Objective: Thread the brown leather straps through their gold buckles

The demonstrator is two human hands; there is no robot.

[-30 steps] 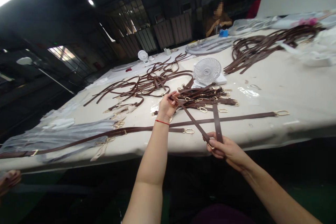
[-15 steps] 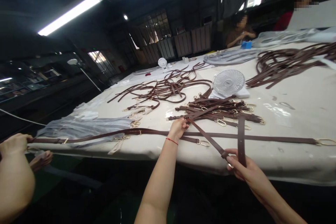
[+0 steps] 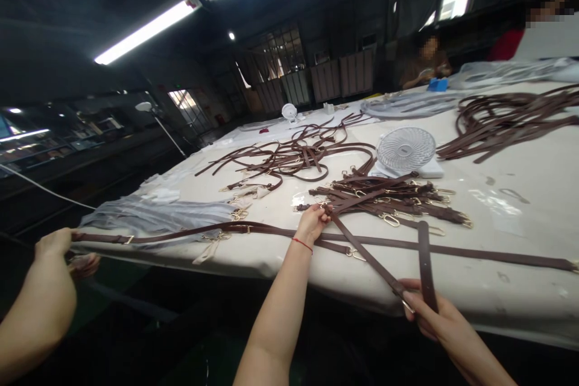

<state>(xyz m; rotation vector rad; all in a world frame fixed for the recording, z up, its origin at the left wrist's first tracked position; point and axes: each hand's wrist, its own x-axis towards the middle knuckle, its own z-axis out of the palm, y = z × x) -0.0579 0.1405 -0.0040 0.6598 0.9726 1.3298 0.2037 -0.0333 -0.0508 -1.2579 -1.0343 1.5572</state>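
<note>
Between my two hands runs a brown leather strap (image 3: 364, 251), slanting down to the right. My left hand (image 3: 314, 222), with a red string at the wrist, is closed on its upper end beside the strap pile. My right hand (image 3: 427, 310) pinches the lower end near a metal buckle (image 3: 408, 306). The strap's punched free end (image 3: 424, 256) stands up from between the right fingers. Just beyond is a pile of short straps (image 3: 384, 193) with gold clasps. A long brown strap (image 3: 271, 230) lies along the table's front edge, passing behind my hands.
At the left, a co-worker's hand (image 3: 56, 244) grips the long strap's end. A white fan (image 3: 406, 149) stands behind the pile. Loose straps (image 3: 294, 154) lie further back, more straps (image 3: 506, 114) at right. Plastic-wrapped straps (image 3: 167, 217) rest at front left. Another person (image 3: 427, 63) sits across the table.
The view has shifted, so most things appear further right. Both my hands keep their hold on the strap, and its free end still stands up.
</note>
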